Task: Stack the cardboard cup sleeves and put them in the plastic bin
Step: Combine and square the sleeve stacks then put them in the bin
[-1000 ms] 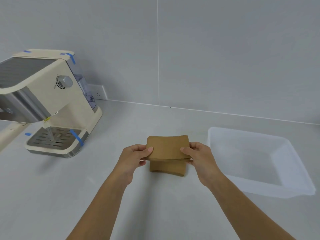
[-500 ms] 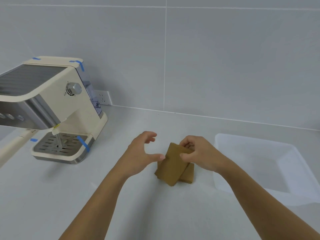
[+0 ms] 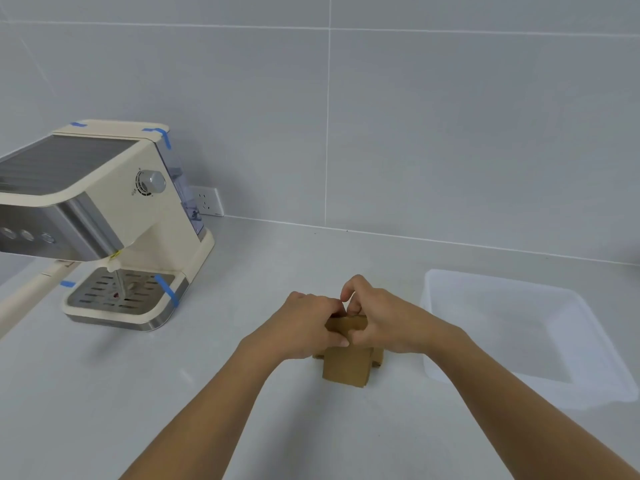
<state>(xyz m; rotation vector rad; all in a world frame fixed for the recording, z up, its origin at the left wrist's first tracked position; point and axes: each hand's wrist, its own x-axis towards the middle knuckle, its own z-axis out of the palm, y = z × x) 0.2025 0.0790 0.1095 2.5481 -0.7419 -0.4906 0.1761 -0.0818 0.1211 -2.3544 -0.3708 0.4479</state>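
Left hand (image 3: 304,323) and right hand (image 3: 384,320) pinch the cardboard sleeves (image 3: 346,367) together.

Wall (image 3: 450,133): large pale grey tiles with thin white joints.
Counter (image 3: 104,410): light grey, smooth, meeting the wall in a white seam.
Socket (image 3: 207,201): white, low on the wall (partly hidden behind the machine).
Coffee machine (image 3: 114,223): cream and steel, blue tape strips, at left.
Light: soft, even.
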